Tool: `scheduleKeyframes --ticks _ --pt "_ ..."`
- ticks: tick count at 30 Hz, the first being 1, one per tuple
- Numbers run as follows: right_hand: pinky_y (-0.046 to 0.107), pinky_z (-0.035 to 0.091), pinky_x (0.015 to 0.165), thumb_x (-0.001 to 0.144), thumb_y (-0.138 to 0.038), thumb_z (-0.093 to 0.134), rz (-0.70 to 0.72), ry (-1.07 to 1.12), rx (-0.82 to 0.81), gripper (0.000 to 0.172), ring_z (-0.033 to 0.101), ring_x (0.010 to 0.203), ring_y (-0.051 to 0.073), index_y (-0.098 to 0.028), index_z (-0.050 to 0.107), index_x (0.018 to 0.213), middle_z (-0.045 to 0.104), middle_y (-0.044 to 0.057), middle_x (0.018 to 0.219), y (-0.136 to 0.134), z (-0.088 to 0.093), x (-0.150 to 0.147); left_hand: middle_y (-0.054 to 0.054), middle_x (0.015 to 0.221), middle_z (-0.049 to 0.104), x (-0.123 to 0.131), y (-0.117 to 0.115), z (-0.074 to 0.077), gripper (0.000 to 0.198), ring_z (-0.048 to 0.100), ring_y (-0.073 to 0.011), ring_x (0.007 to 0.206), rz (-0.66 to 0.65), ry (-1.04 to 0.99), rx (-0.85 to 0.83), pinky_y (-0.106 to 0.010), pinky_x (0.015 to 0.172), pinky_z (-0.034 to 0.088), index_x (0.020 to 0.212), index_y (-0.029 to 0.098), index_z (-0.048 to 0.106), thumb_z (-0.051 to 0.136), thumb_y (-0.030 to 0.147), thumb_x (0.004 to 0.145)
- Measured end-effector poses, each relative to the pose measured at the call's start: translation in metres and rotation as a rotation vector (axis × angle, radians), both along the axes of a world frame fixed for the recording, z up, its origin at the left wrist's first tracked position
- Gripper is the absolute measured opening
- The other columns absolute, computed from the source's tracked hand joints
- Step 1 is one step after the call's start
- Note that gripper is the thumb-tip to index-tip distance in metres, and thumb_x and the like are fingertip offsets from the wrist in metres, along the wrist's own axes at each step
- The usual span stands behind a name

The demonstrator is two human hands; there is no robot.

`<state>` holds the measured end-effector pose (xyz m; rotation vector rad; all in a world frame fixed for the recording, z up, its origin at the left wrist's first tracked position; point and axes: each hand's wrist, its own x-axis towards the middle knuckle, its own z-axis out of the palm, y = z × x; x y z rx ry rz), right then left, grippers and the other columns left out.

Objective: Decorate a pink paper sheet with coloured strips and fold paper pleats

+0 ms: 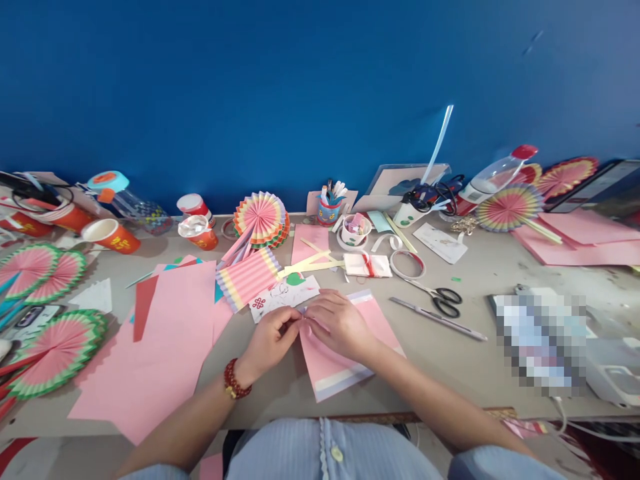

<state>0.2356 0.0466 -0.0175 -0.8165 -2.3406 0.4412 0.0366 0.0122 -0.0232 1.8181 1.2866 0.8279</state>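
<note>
A pink sheet of paper [350, 353] with pale lilac and white strips along two opposite edges lies at an angle before me. My left hand [274, 339], with a red bead bracelet at the wrist, pinches the sheet's left edge near its upper corner. Fingers bent, my right hand [337, 323] lies over the upper part of the same sheet and grips that edge beside the left fingertips. The exact fold between the fingers is hidden. Just beyond the hands are a white card with drawings [280, 298] and a pleated pink sheet with striped edges [250, 277].
Black-handled scissors [445, 301] and a grey box-cutter-like tool [437, 319] lie to the right, near a tape roll [408, 264]. Large pink sheets [175, 333] spread at left. Paper fans [261, 220], paper cups [111, 235] and a bottle [495, 177] line the back.
</note>
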Motion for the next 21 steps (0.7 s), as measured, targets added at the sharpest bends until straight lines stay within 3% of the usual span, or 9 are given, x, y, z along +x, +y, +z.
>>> scheduleKeyframes --ticks 9,21 --pt "0.042 0.044 0.101 0.09 -0.013 0.052 0.025 0.002 -0.032 0.017 0.065 0.092 0.019 -0.022 0.064 0.096 0.073 0.005 0.094 0.0002 0.0026 0.0024 0.002 0.074 0.06 0.0002 -0.001 0.0008 0.015 0.055 -0.0135 0.069 -0.006 -0.011 0.003 -0.024 0.066 0.042 0.081 0.02 0.059 0.051 0.02 0.093" --pt "0.038 0.049 0.085 0.084 -0.012 0.058 -0.022 0.076 -0.163 0.013 0.063 0.086 0.021 -0.022 0.063 0.089 0.071 0.005 0.089 -0.0021 -0.0009 0.0006 0.001 0.076 0.06 0.001 -0.002 -0.0013 0.015 0.054 -0.0141 0.07 -0.041 0.019 0.078 -0.025 0.067 0.042 0.082 0.02 0.057 0.049 0.019 0.094"
